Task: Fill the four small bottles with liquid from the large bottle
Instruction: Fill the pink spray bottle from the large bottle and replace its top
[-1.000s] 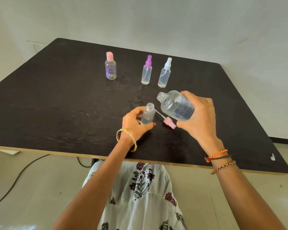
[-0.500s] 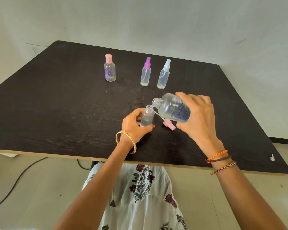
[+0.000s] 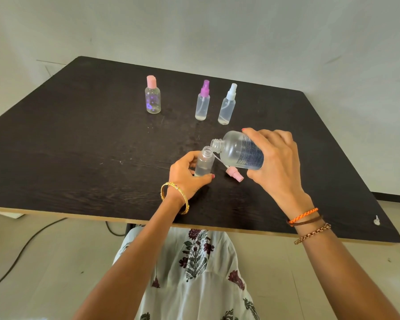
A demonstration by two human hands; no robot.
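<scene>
Near the middle of the dark wooden bench (image 3: 56, 144), the left hand (image 3: 187, 173) grips an uncapped small clear plastic bottle (image 3: 204, 161) standing upright. The right hand (image 3: 275, 162) grips the large clear plastic bottle with a blue label (image 3: 239, 150), tipped so its open mouth hangs just above the small neck. Both openings are narrow, so a slightly off tilt would likely spill liquid onto the bench or wet the pink spray cap (image 3: 234, 174) lying just beside.

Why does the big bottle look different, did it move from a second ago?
Yes. The large bottle in the right hand tipped further and its mouth came down toward the open small bottle, which the left hand holds on the table.
</scene>
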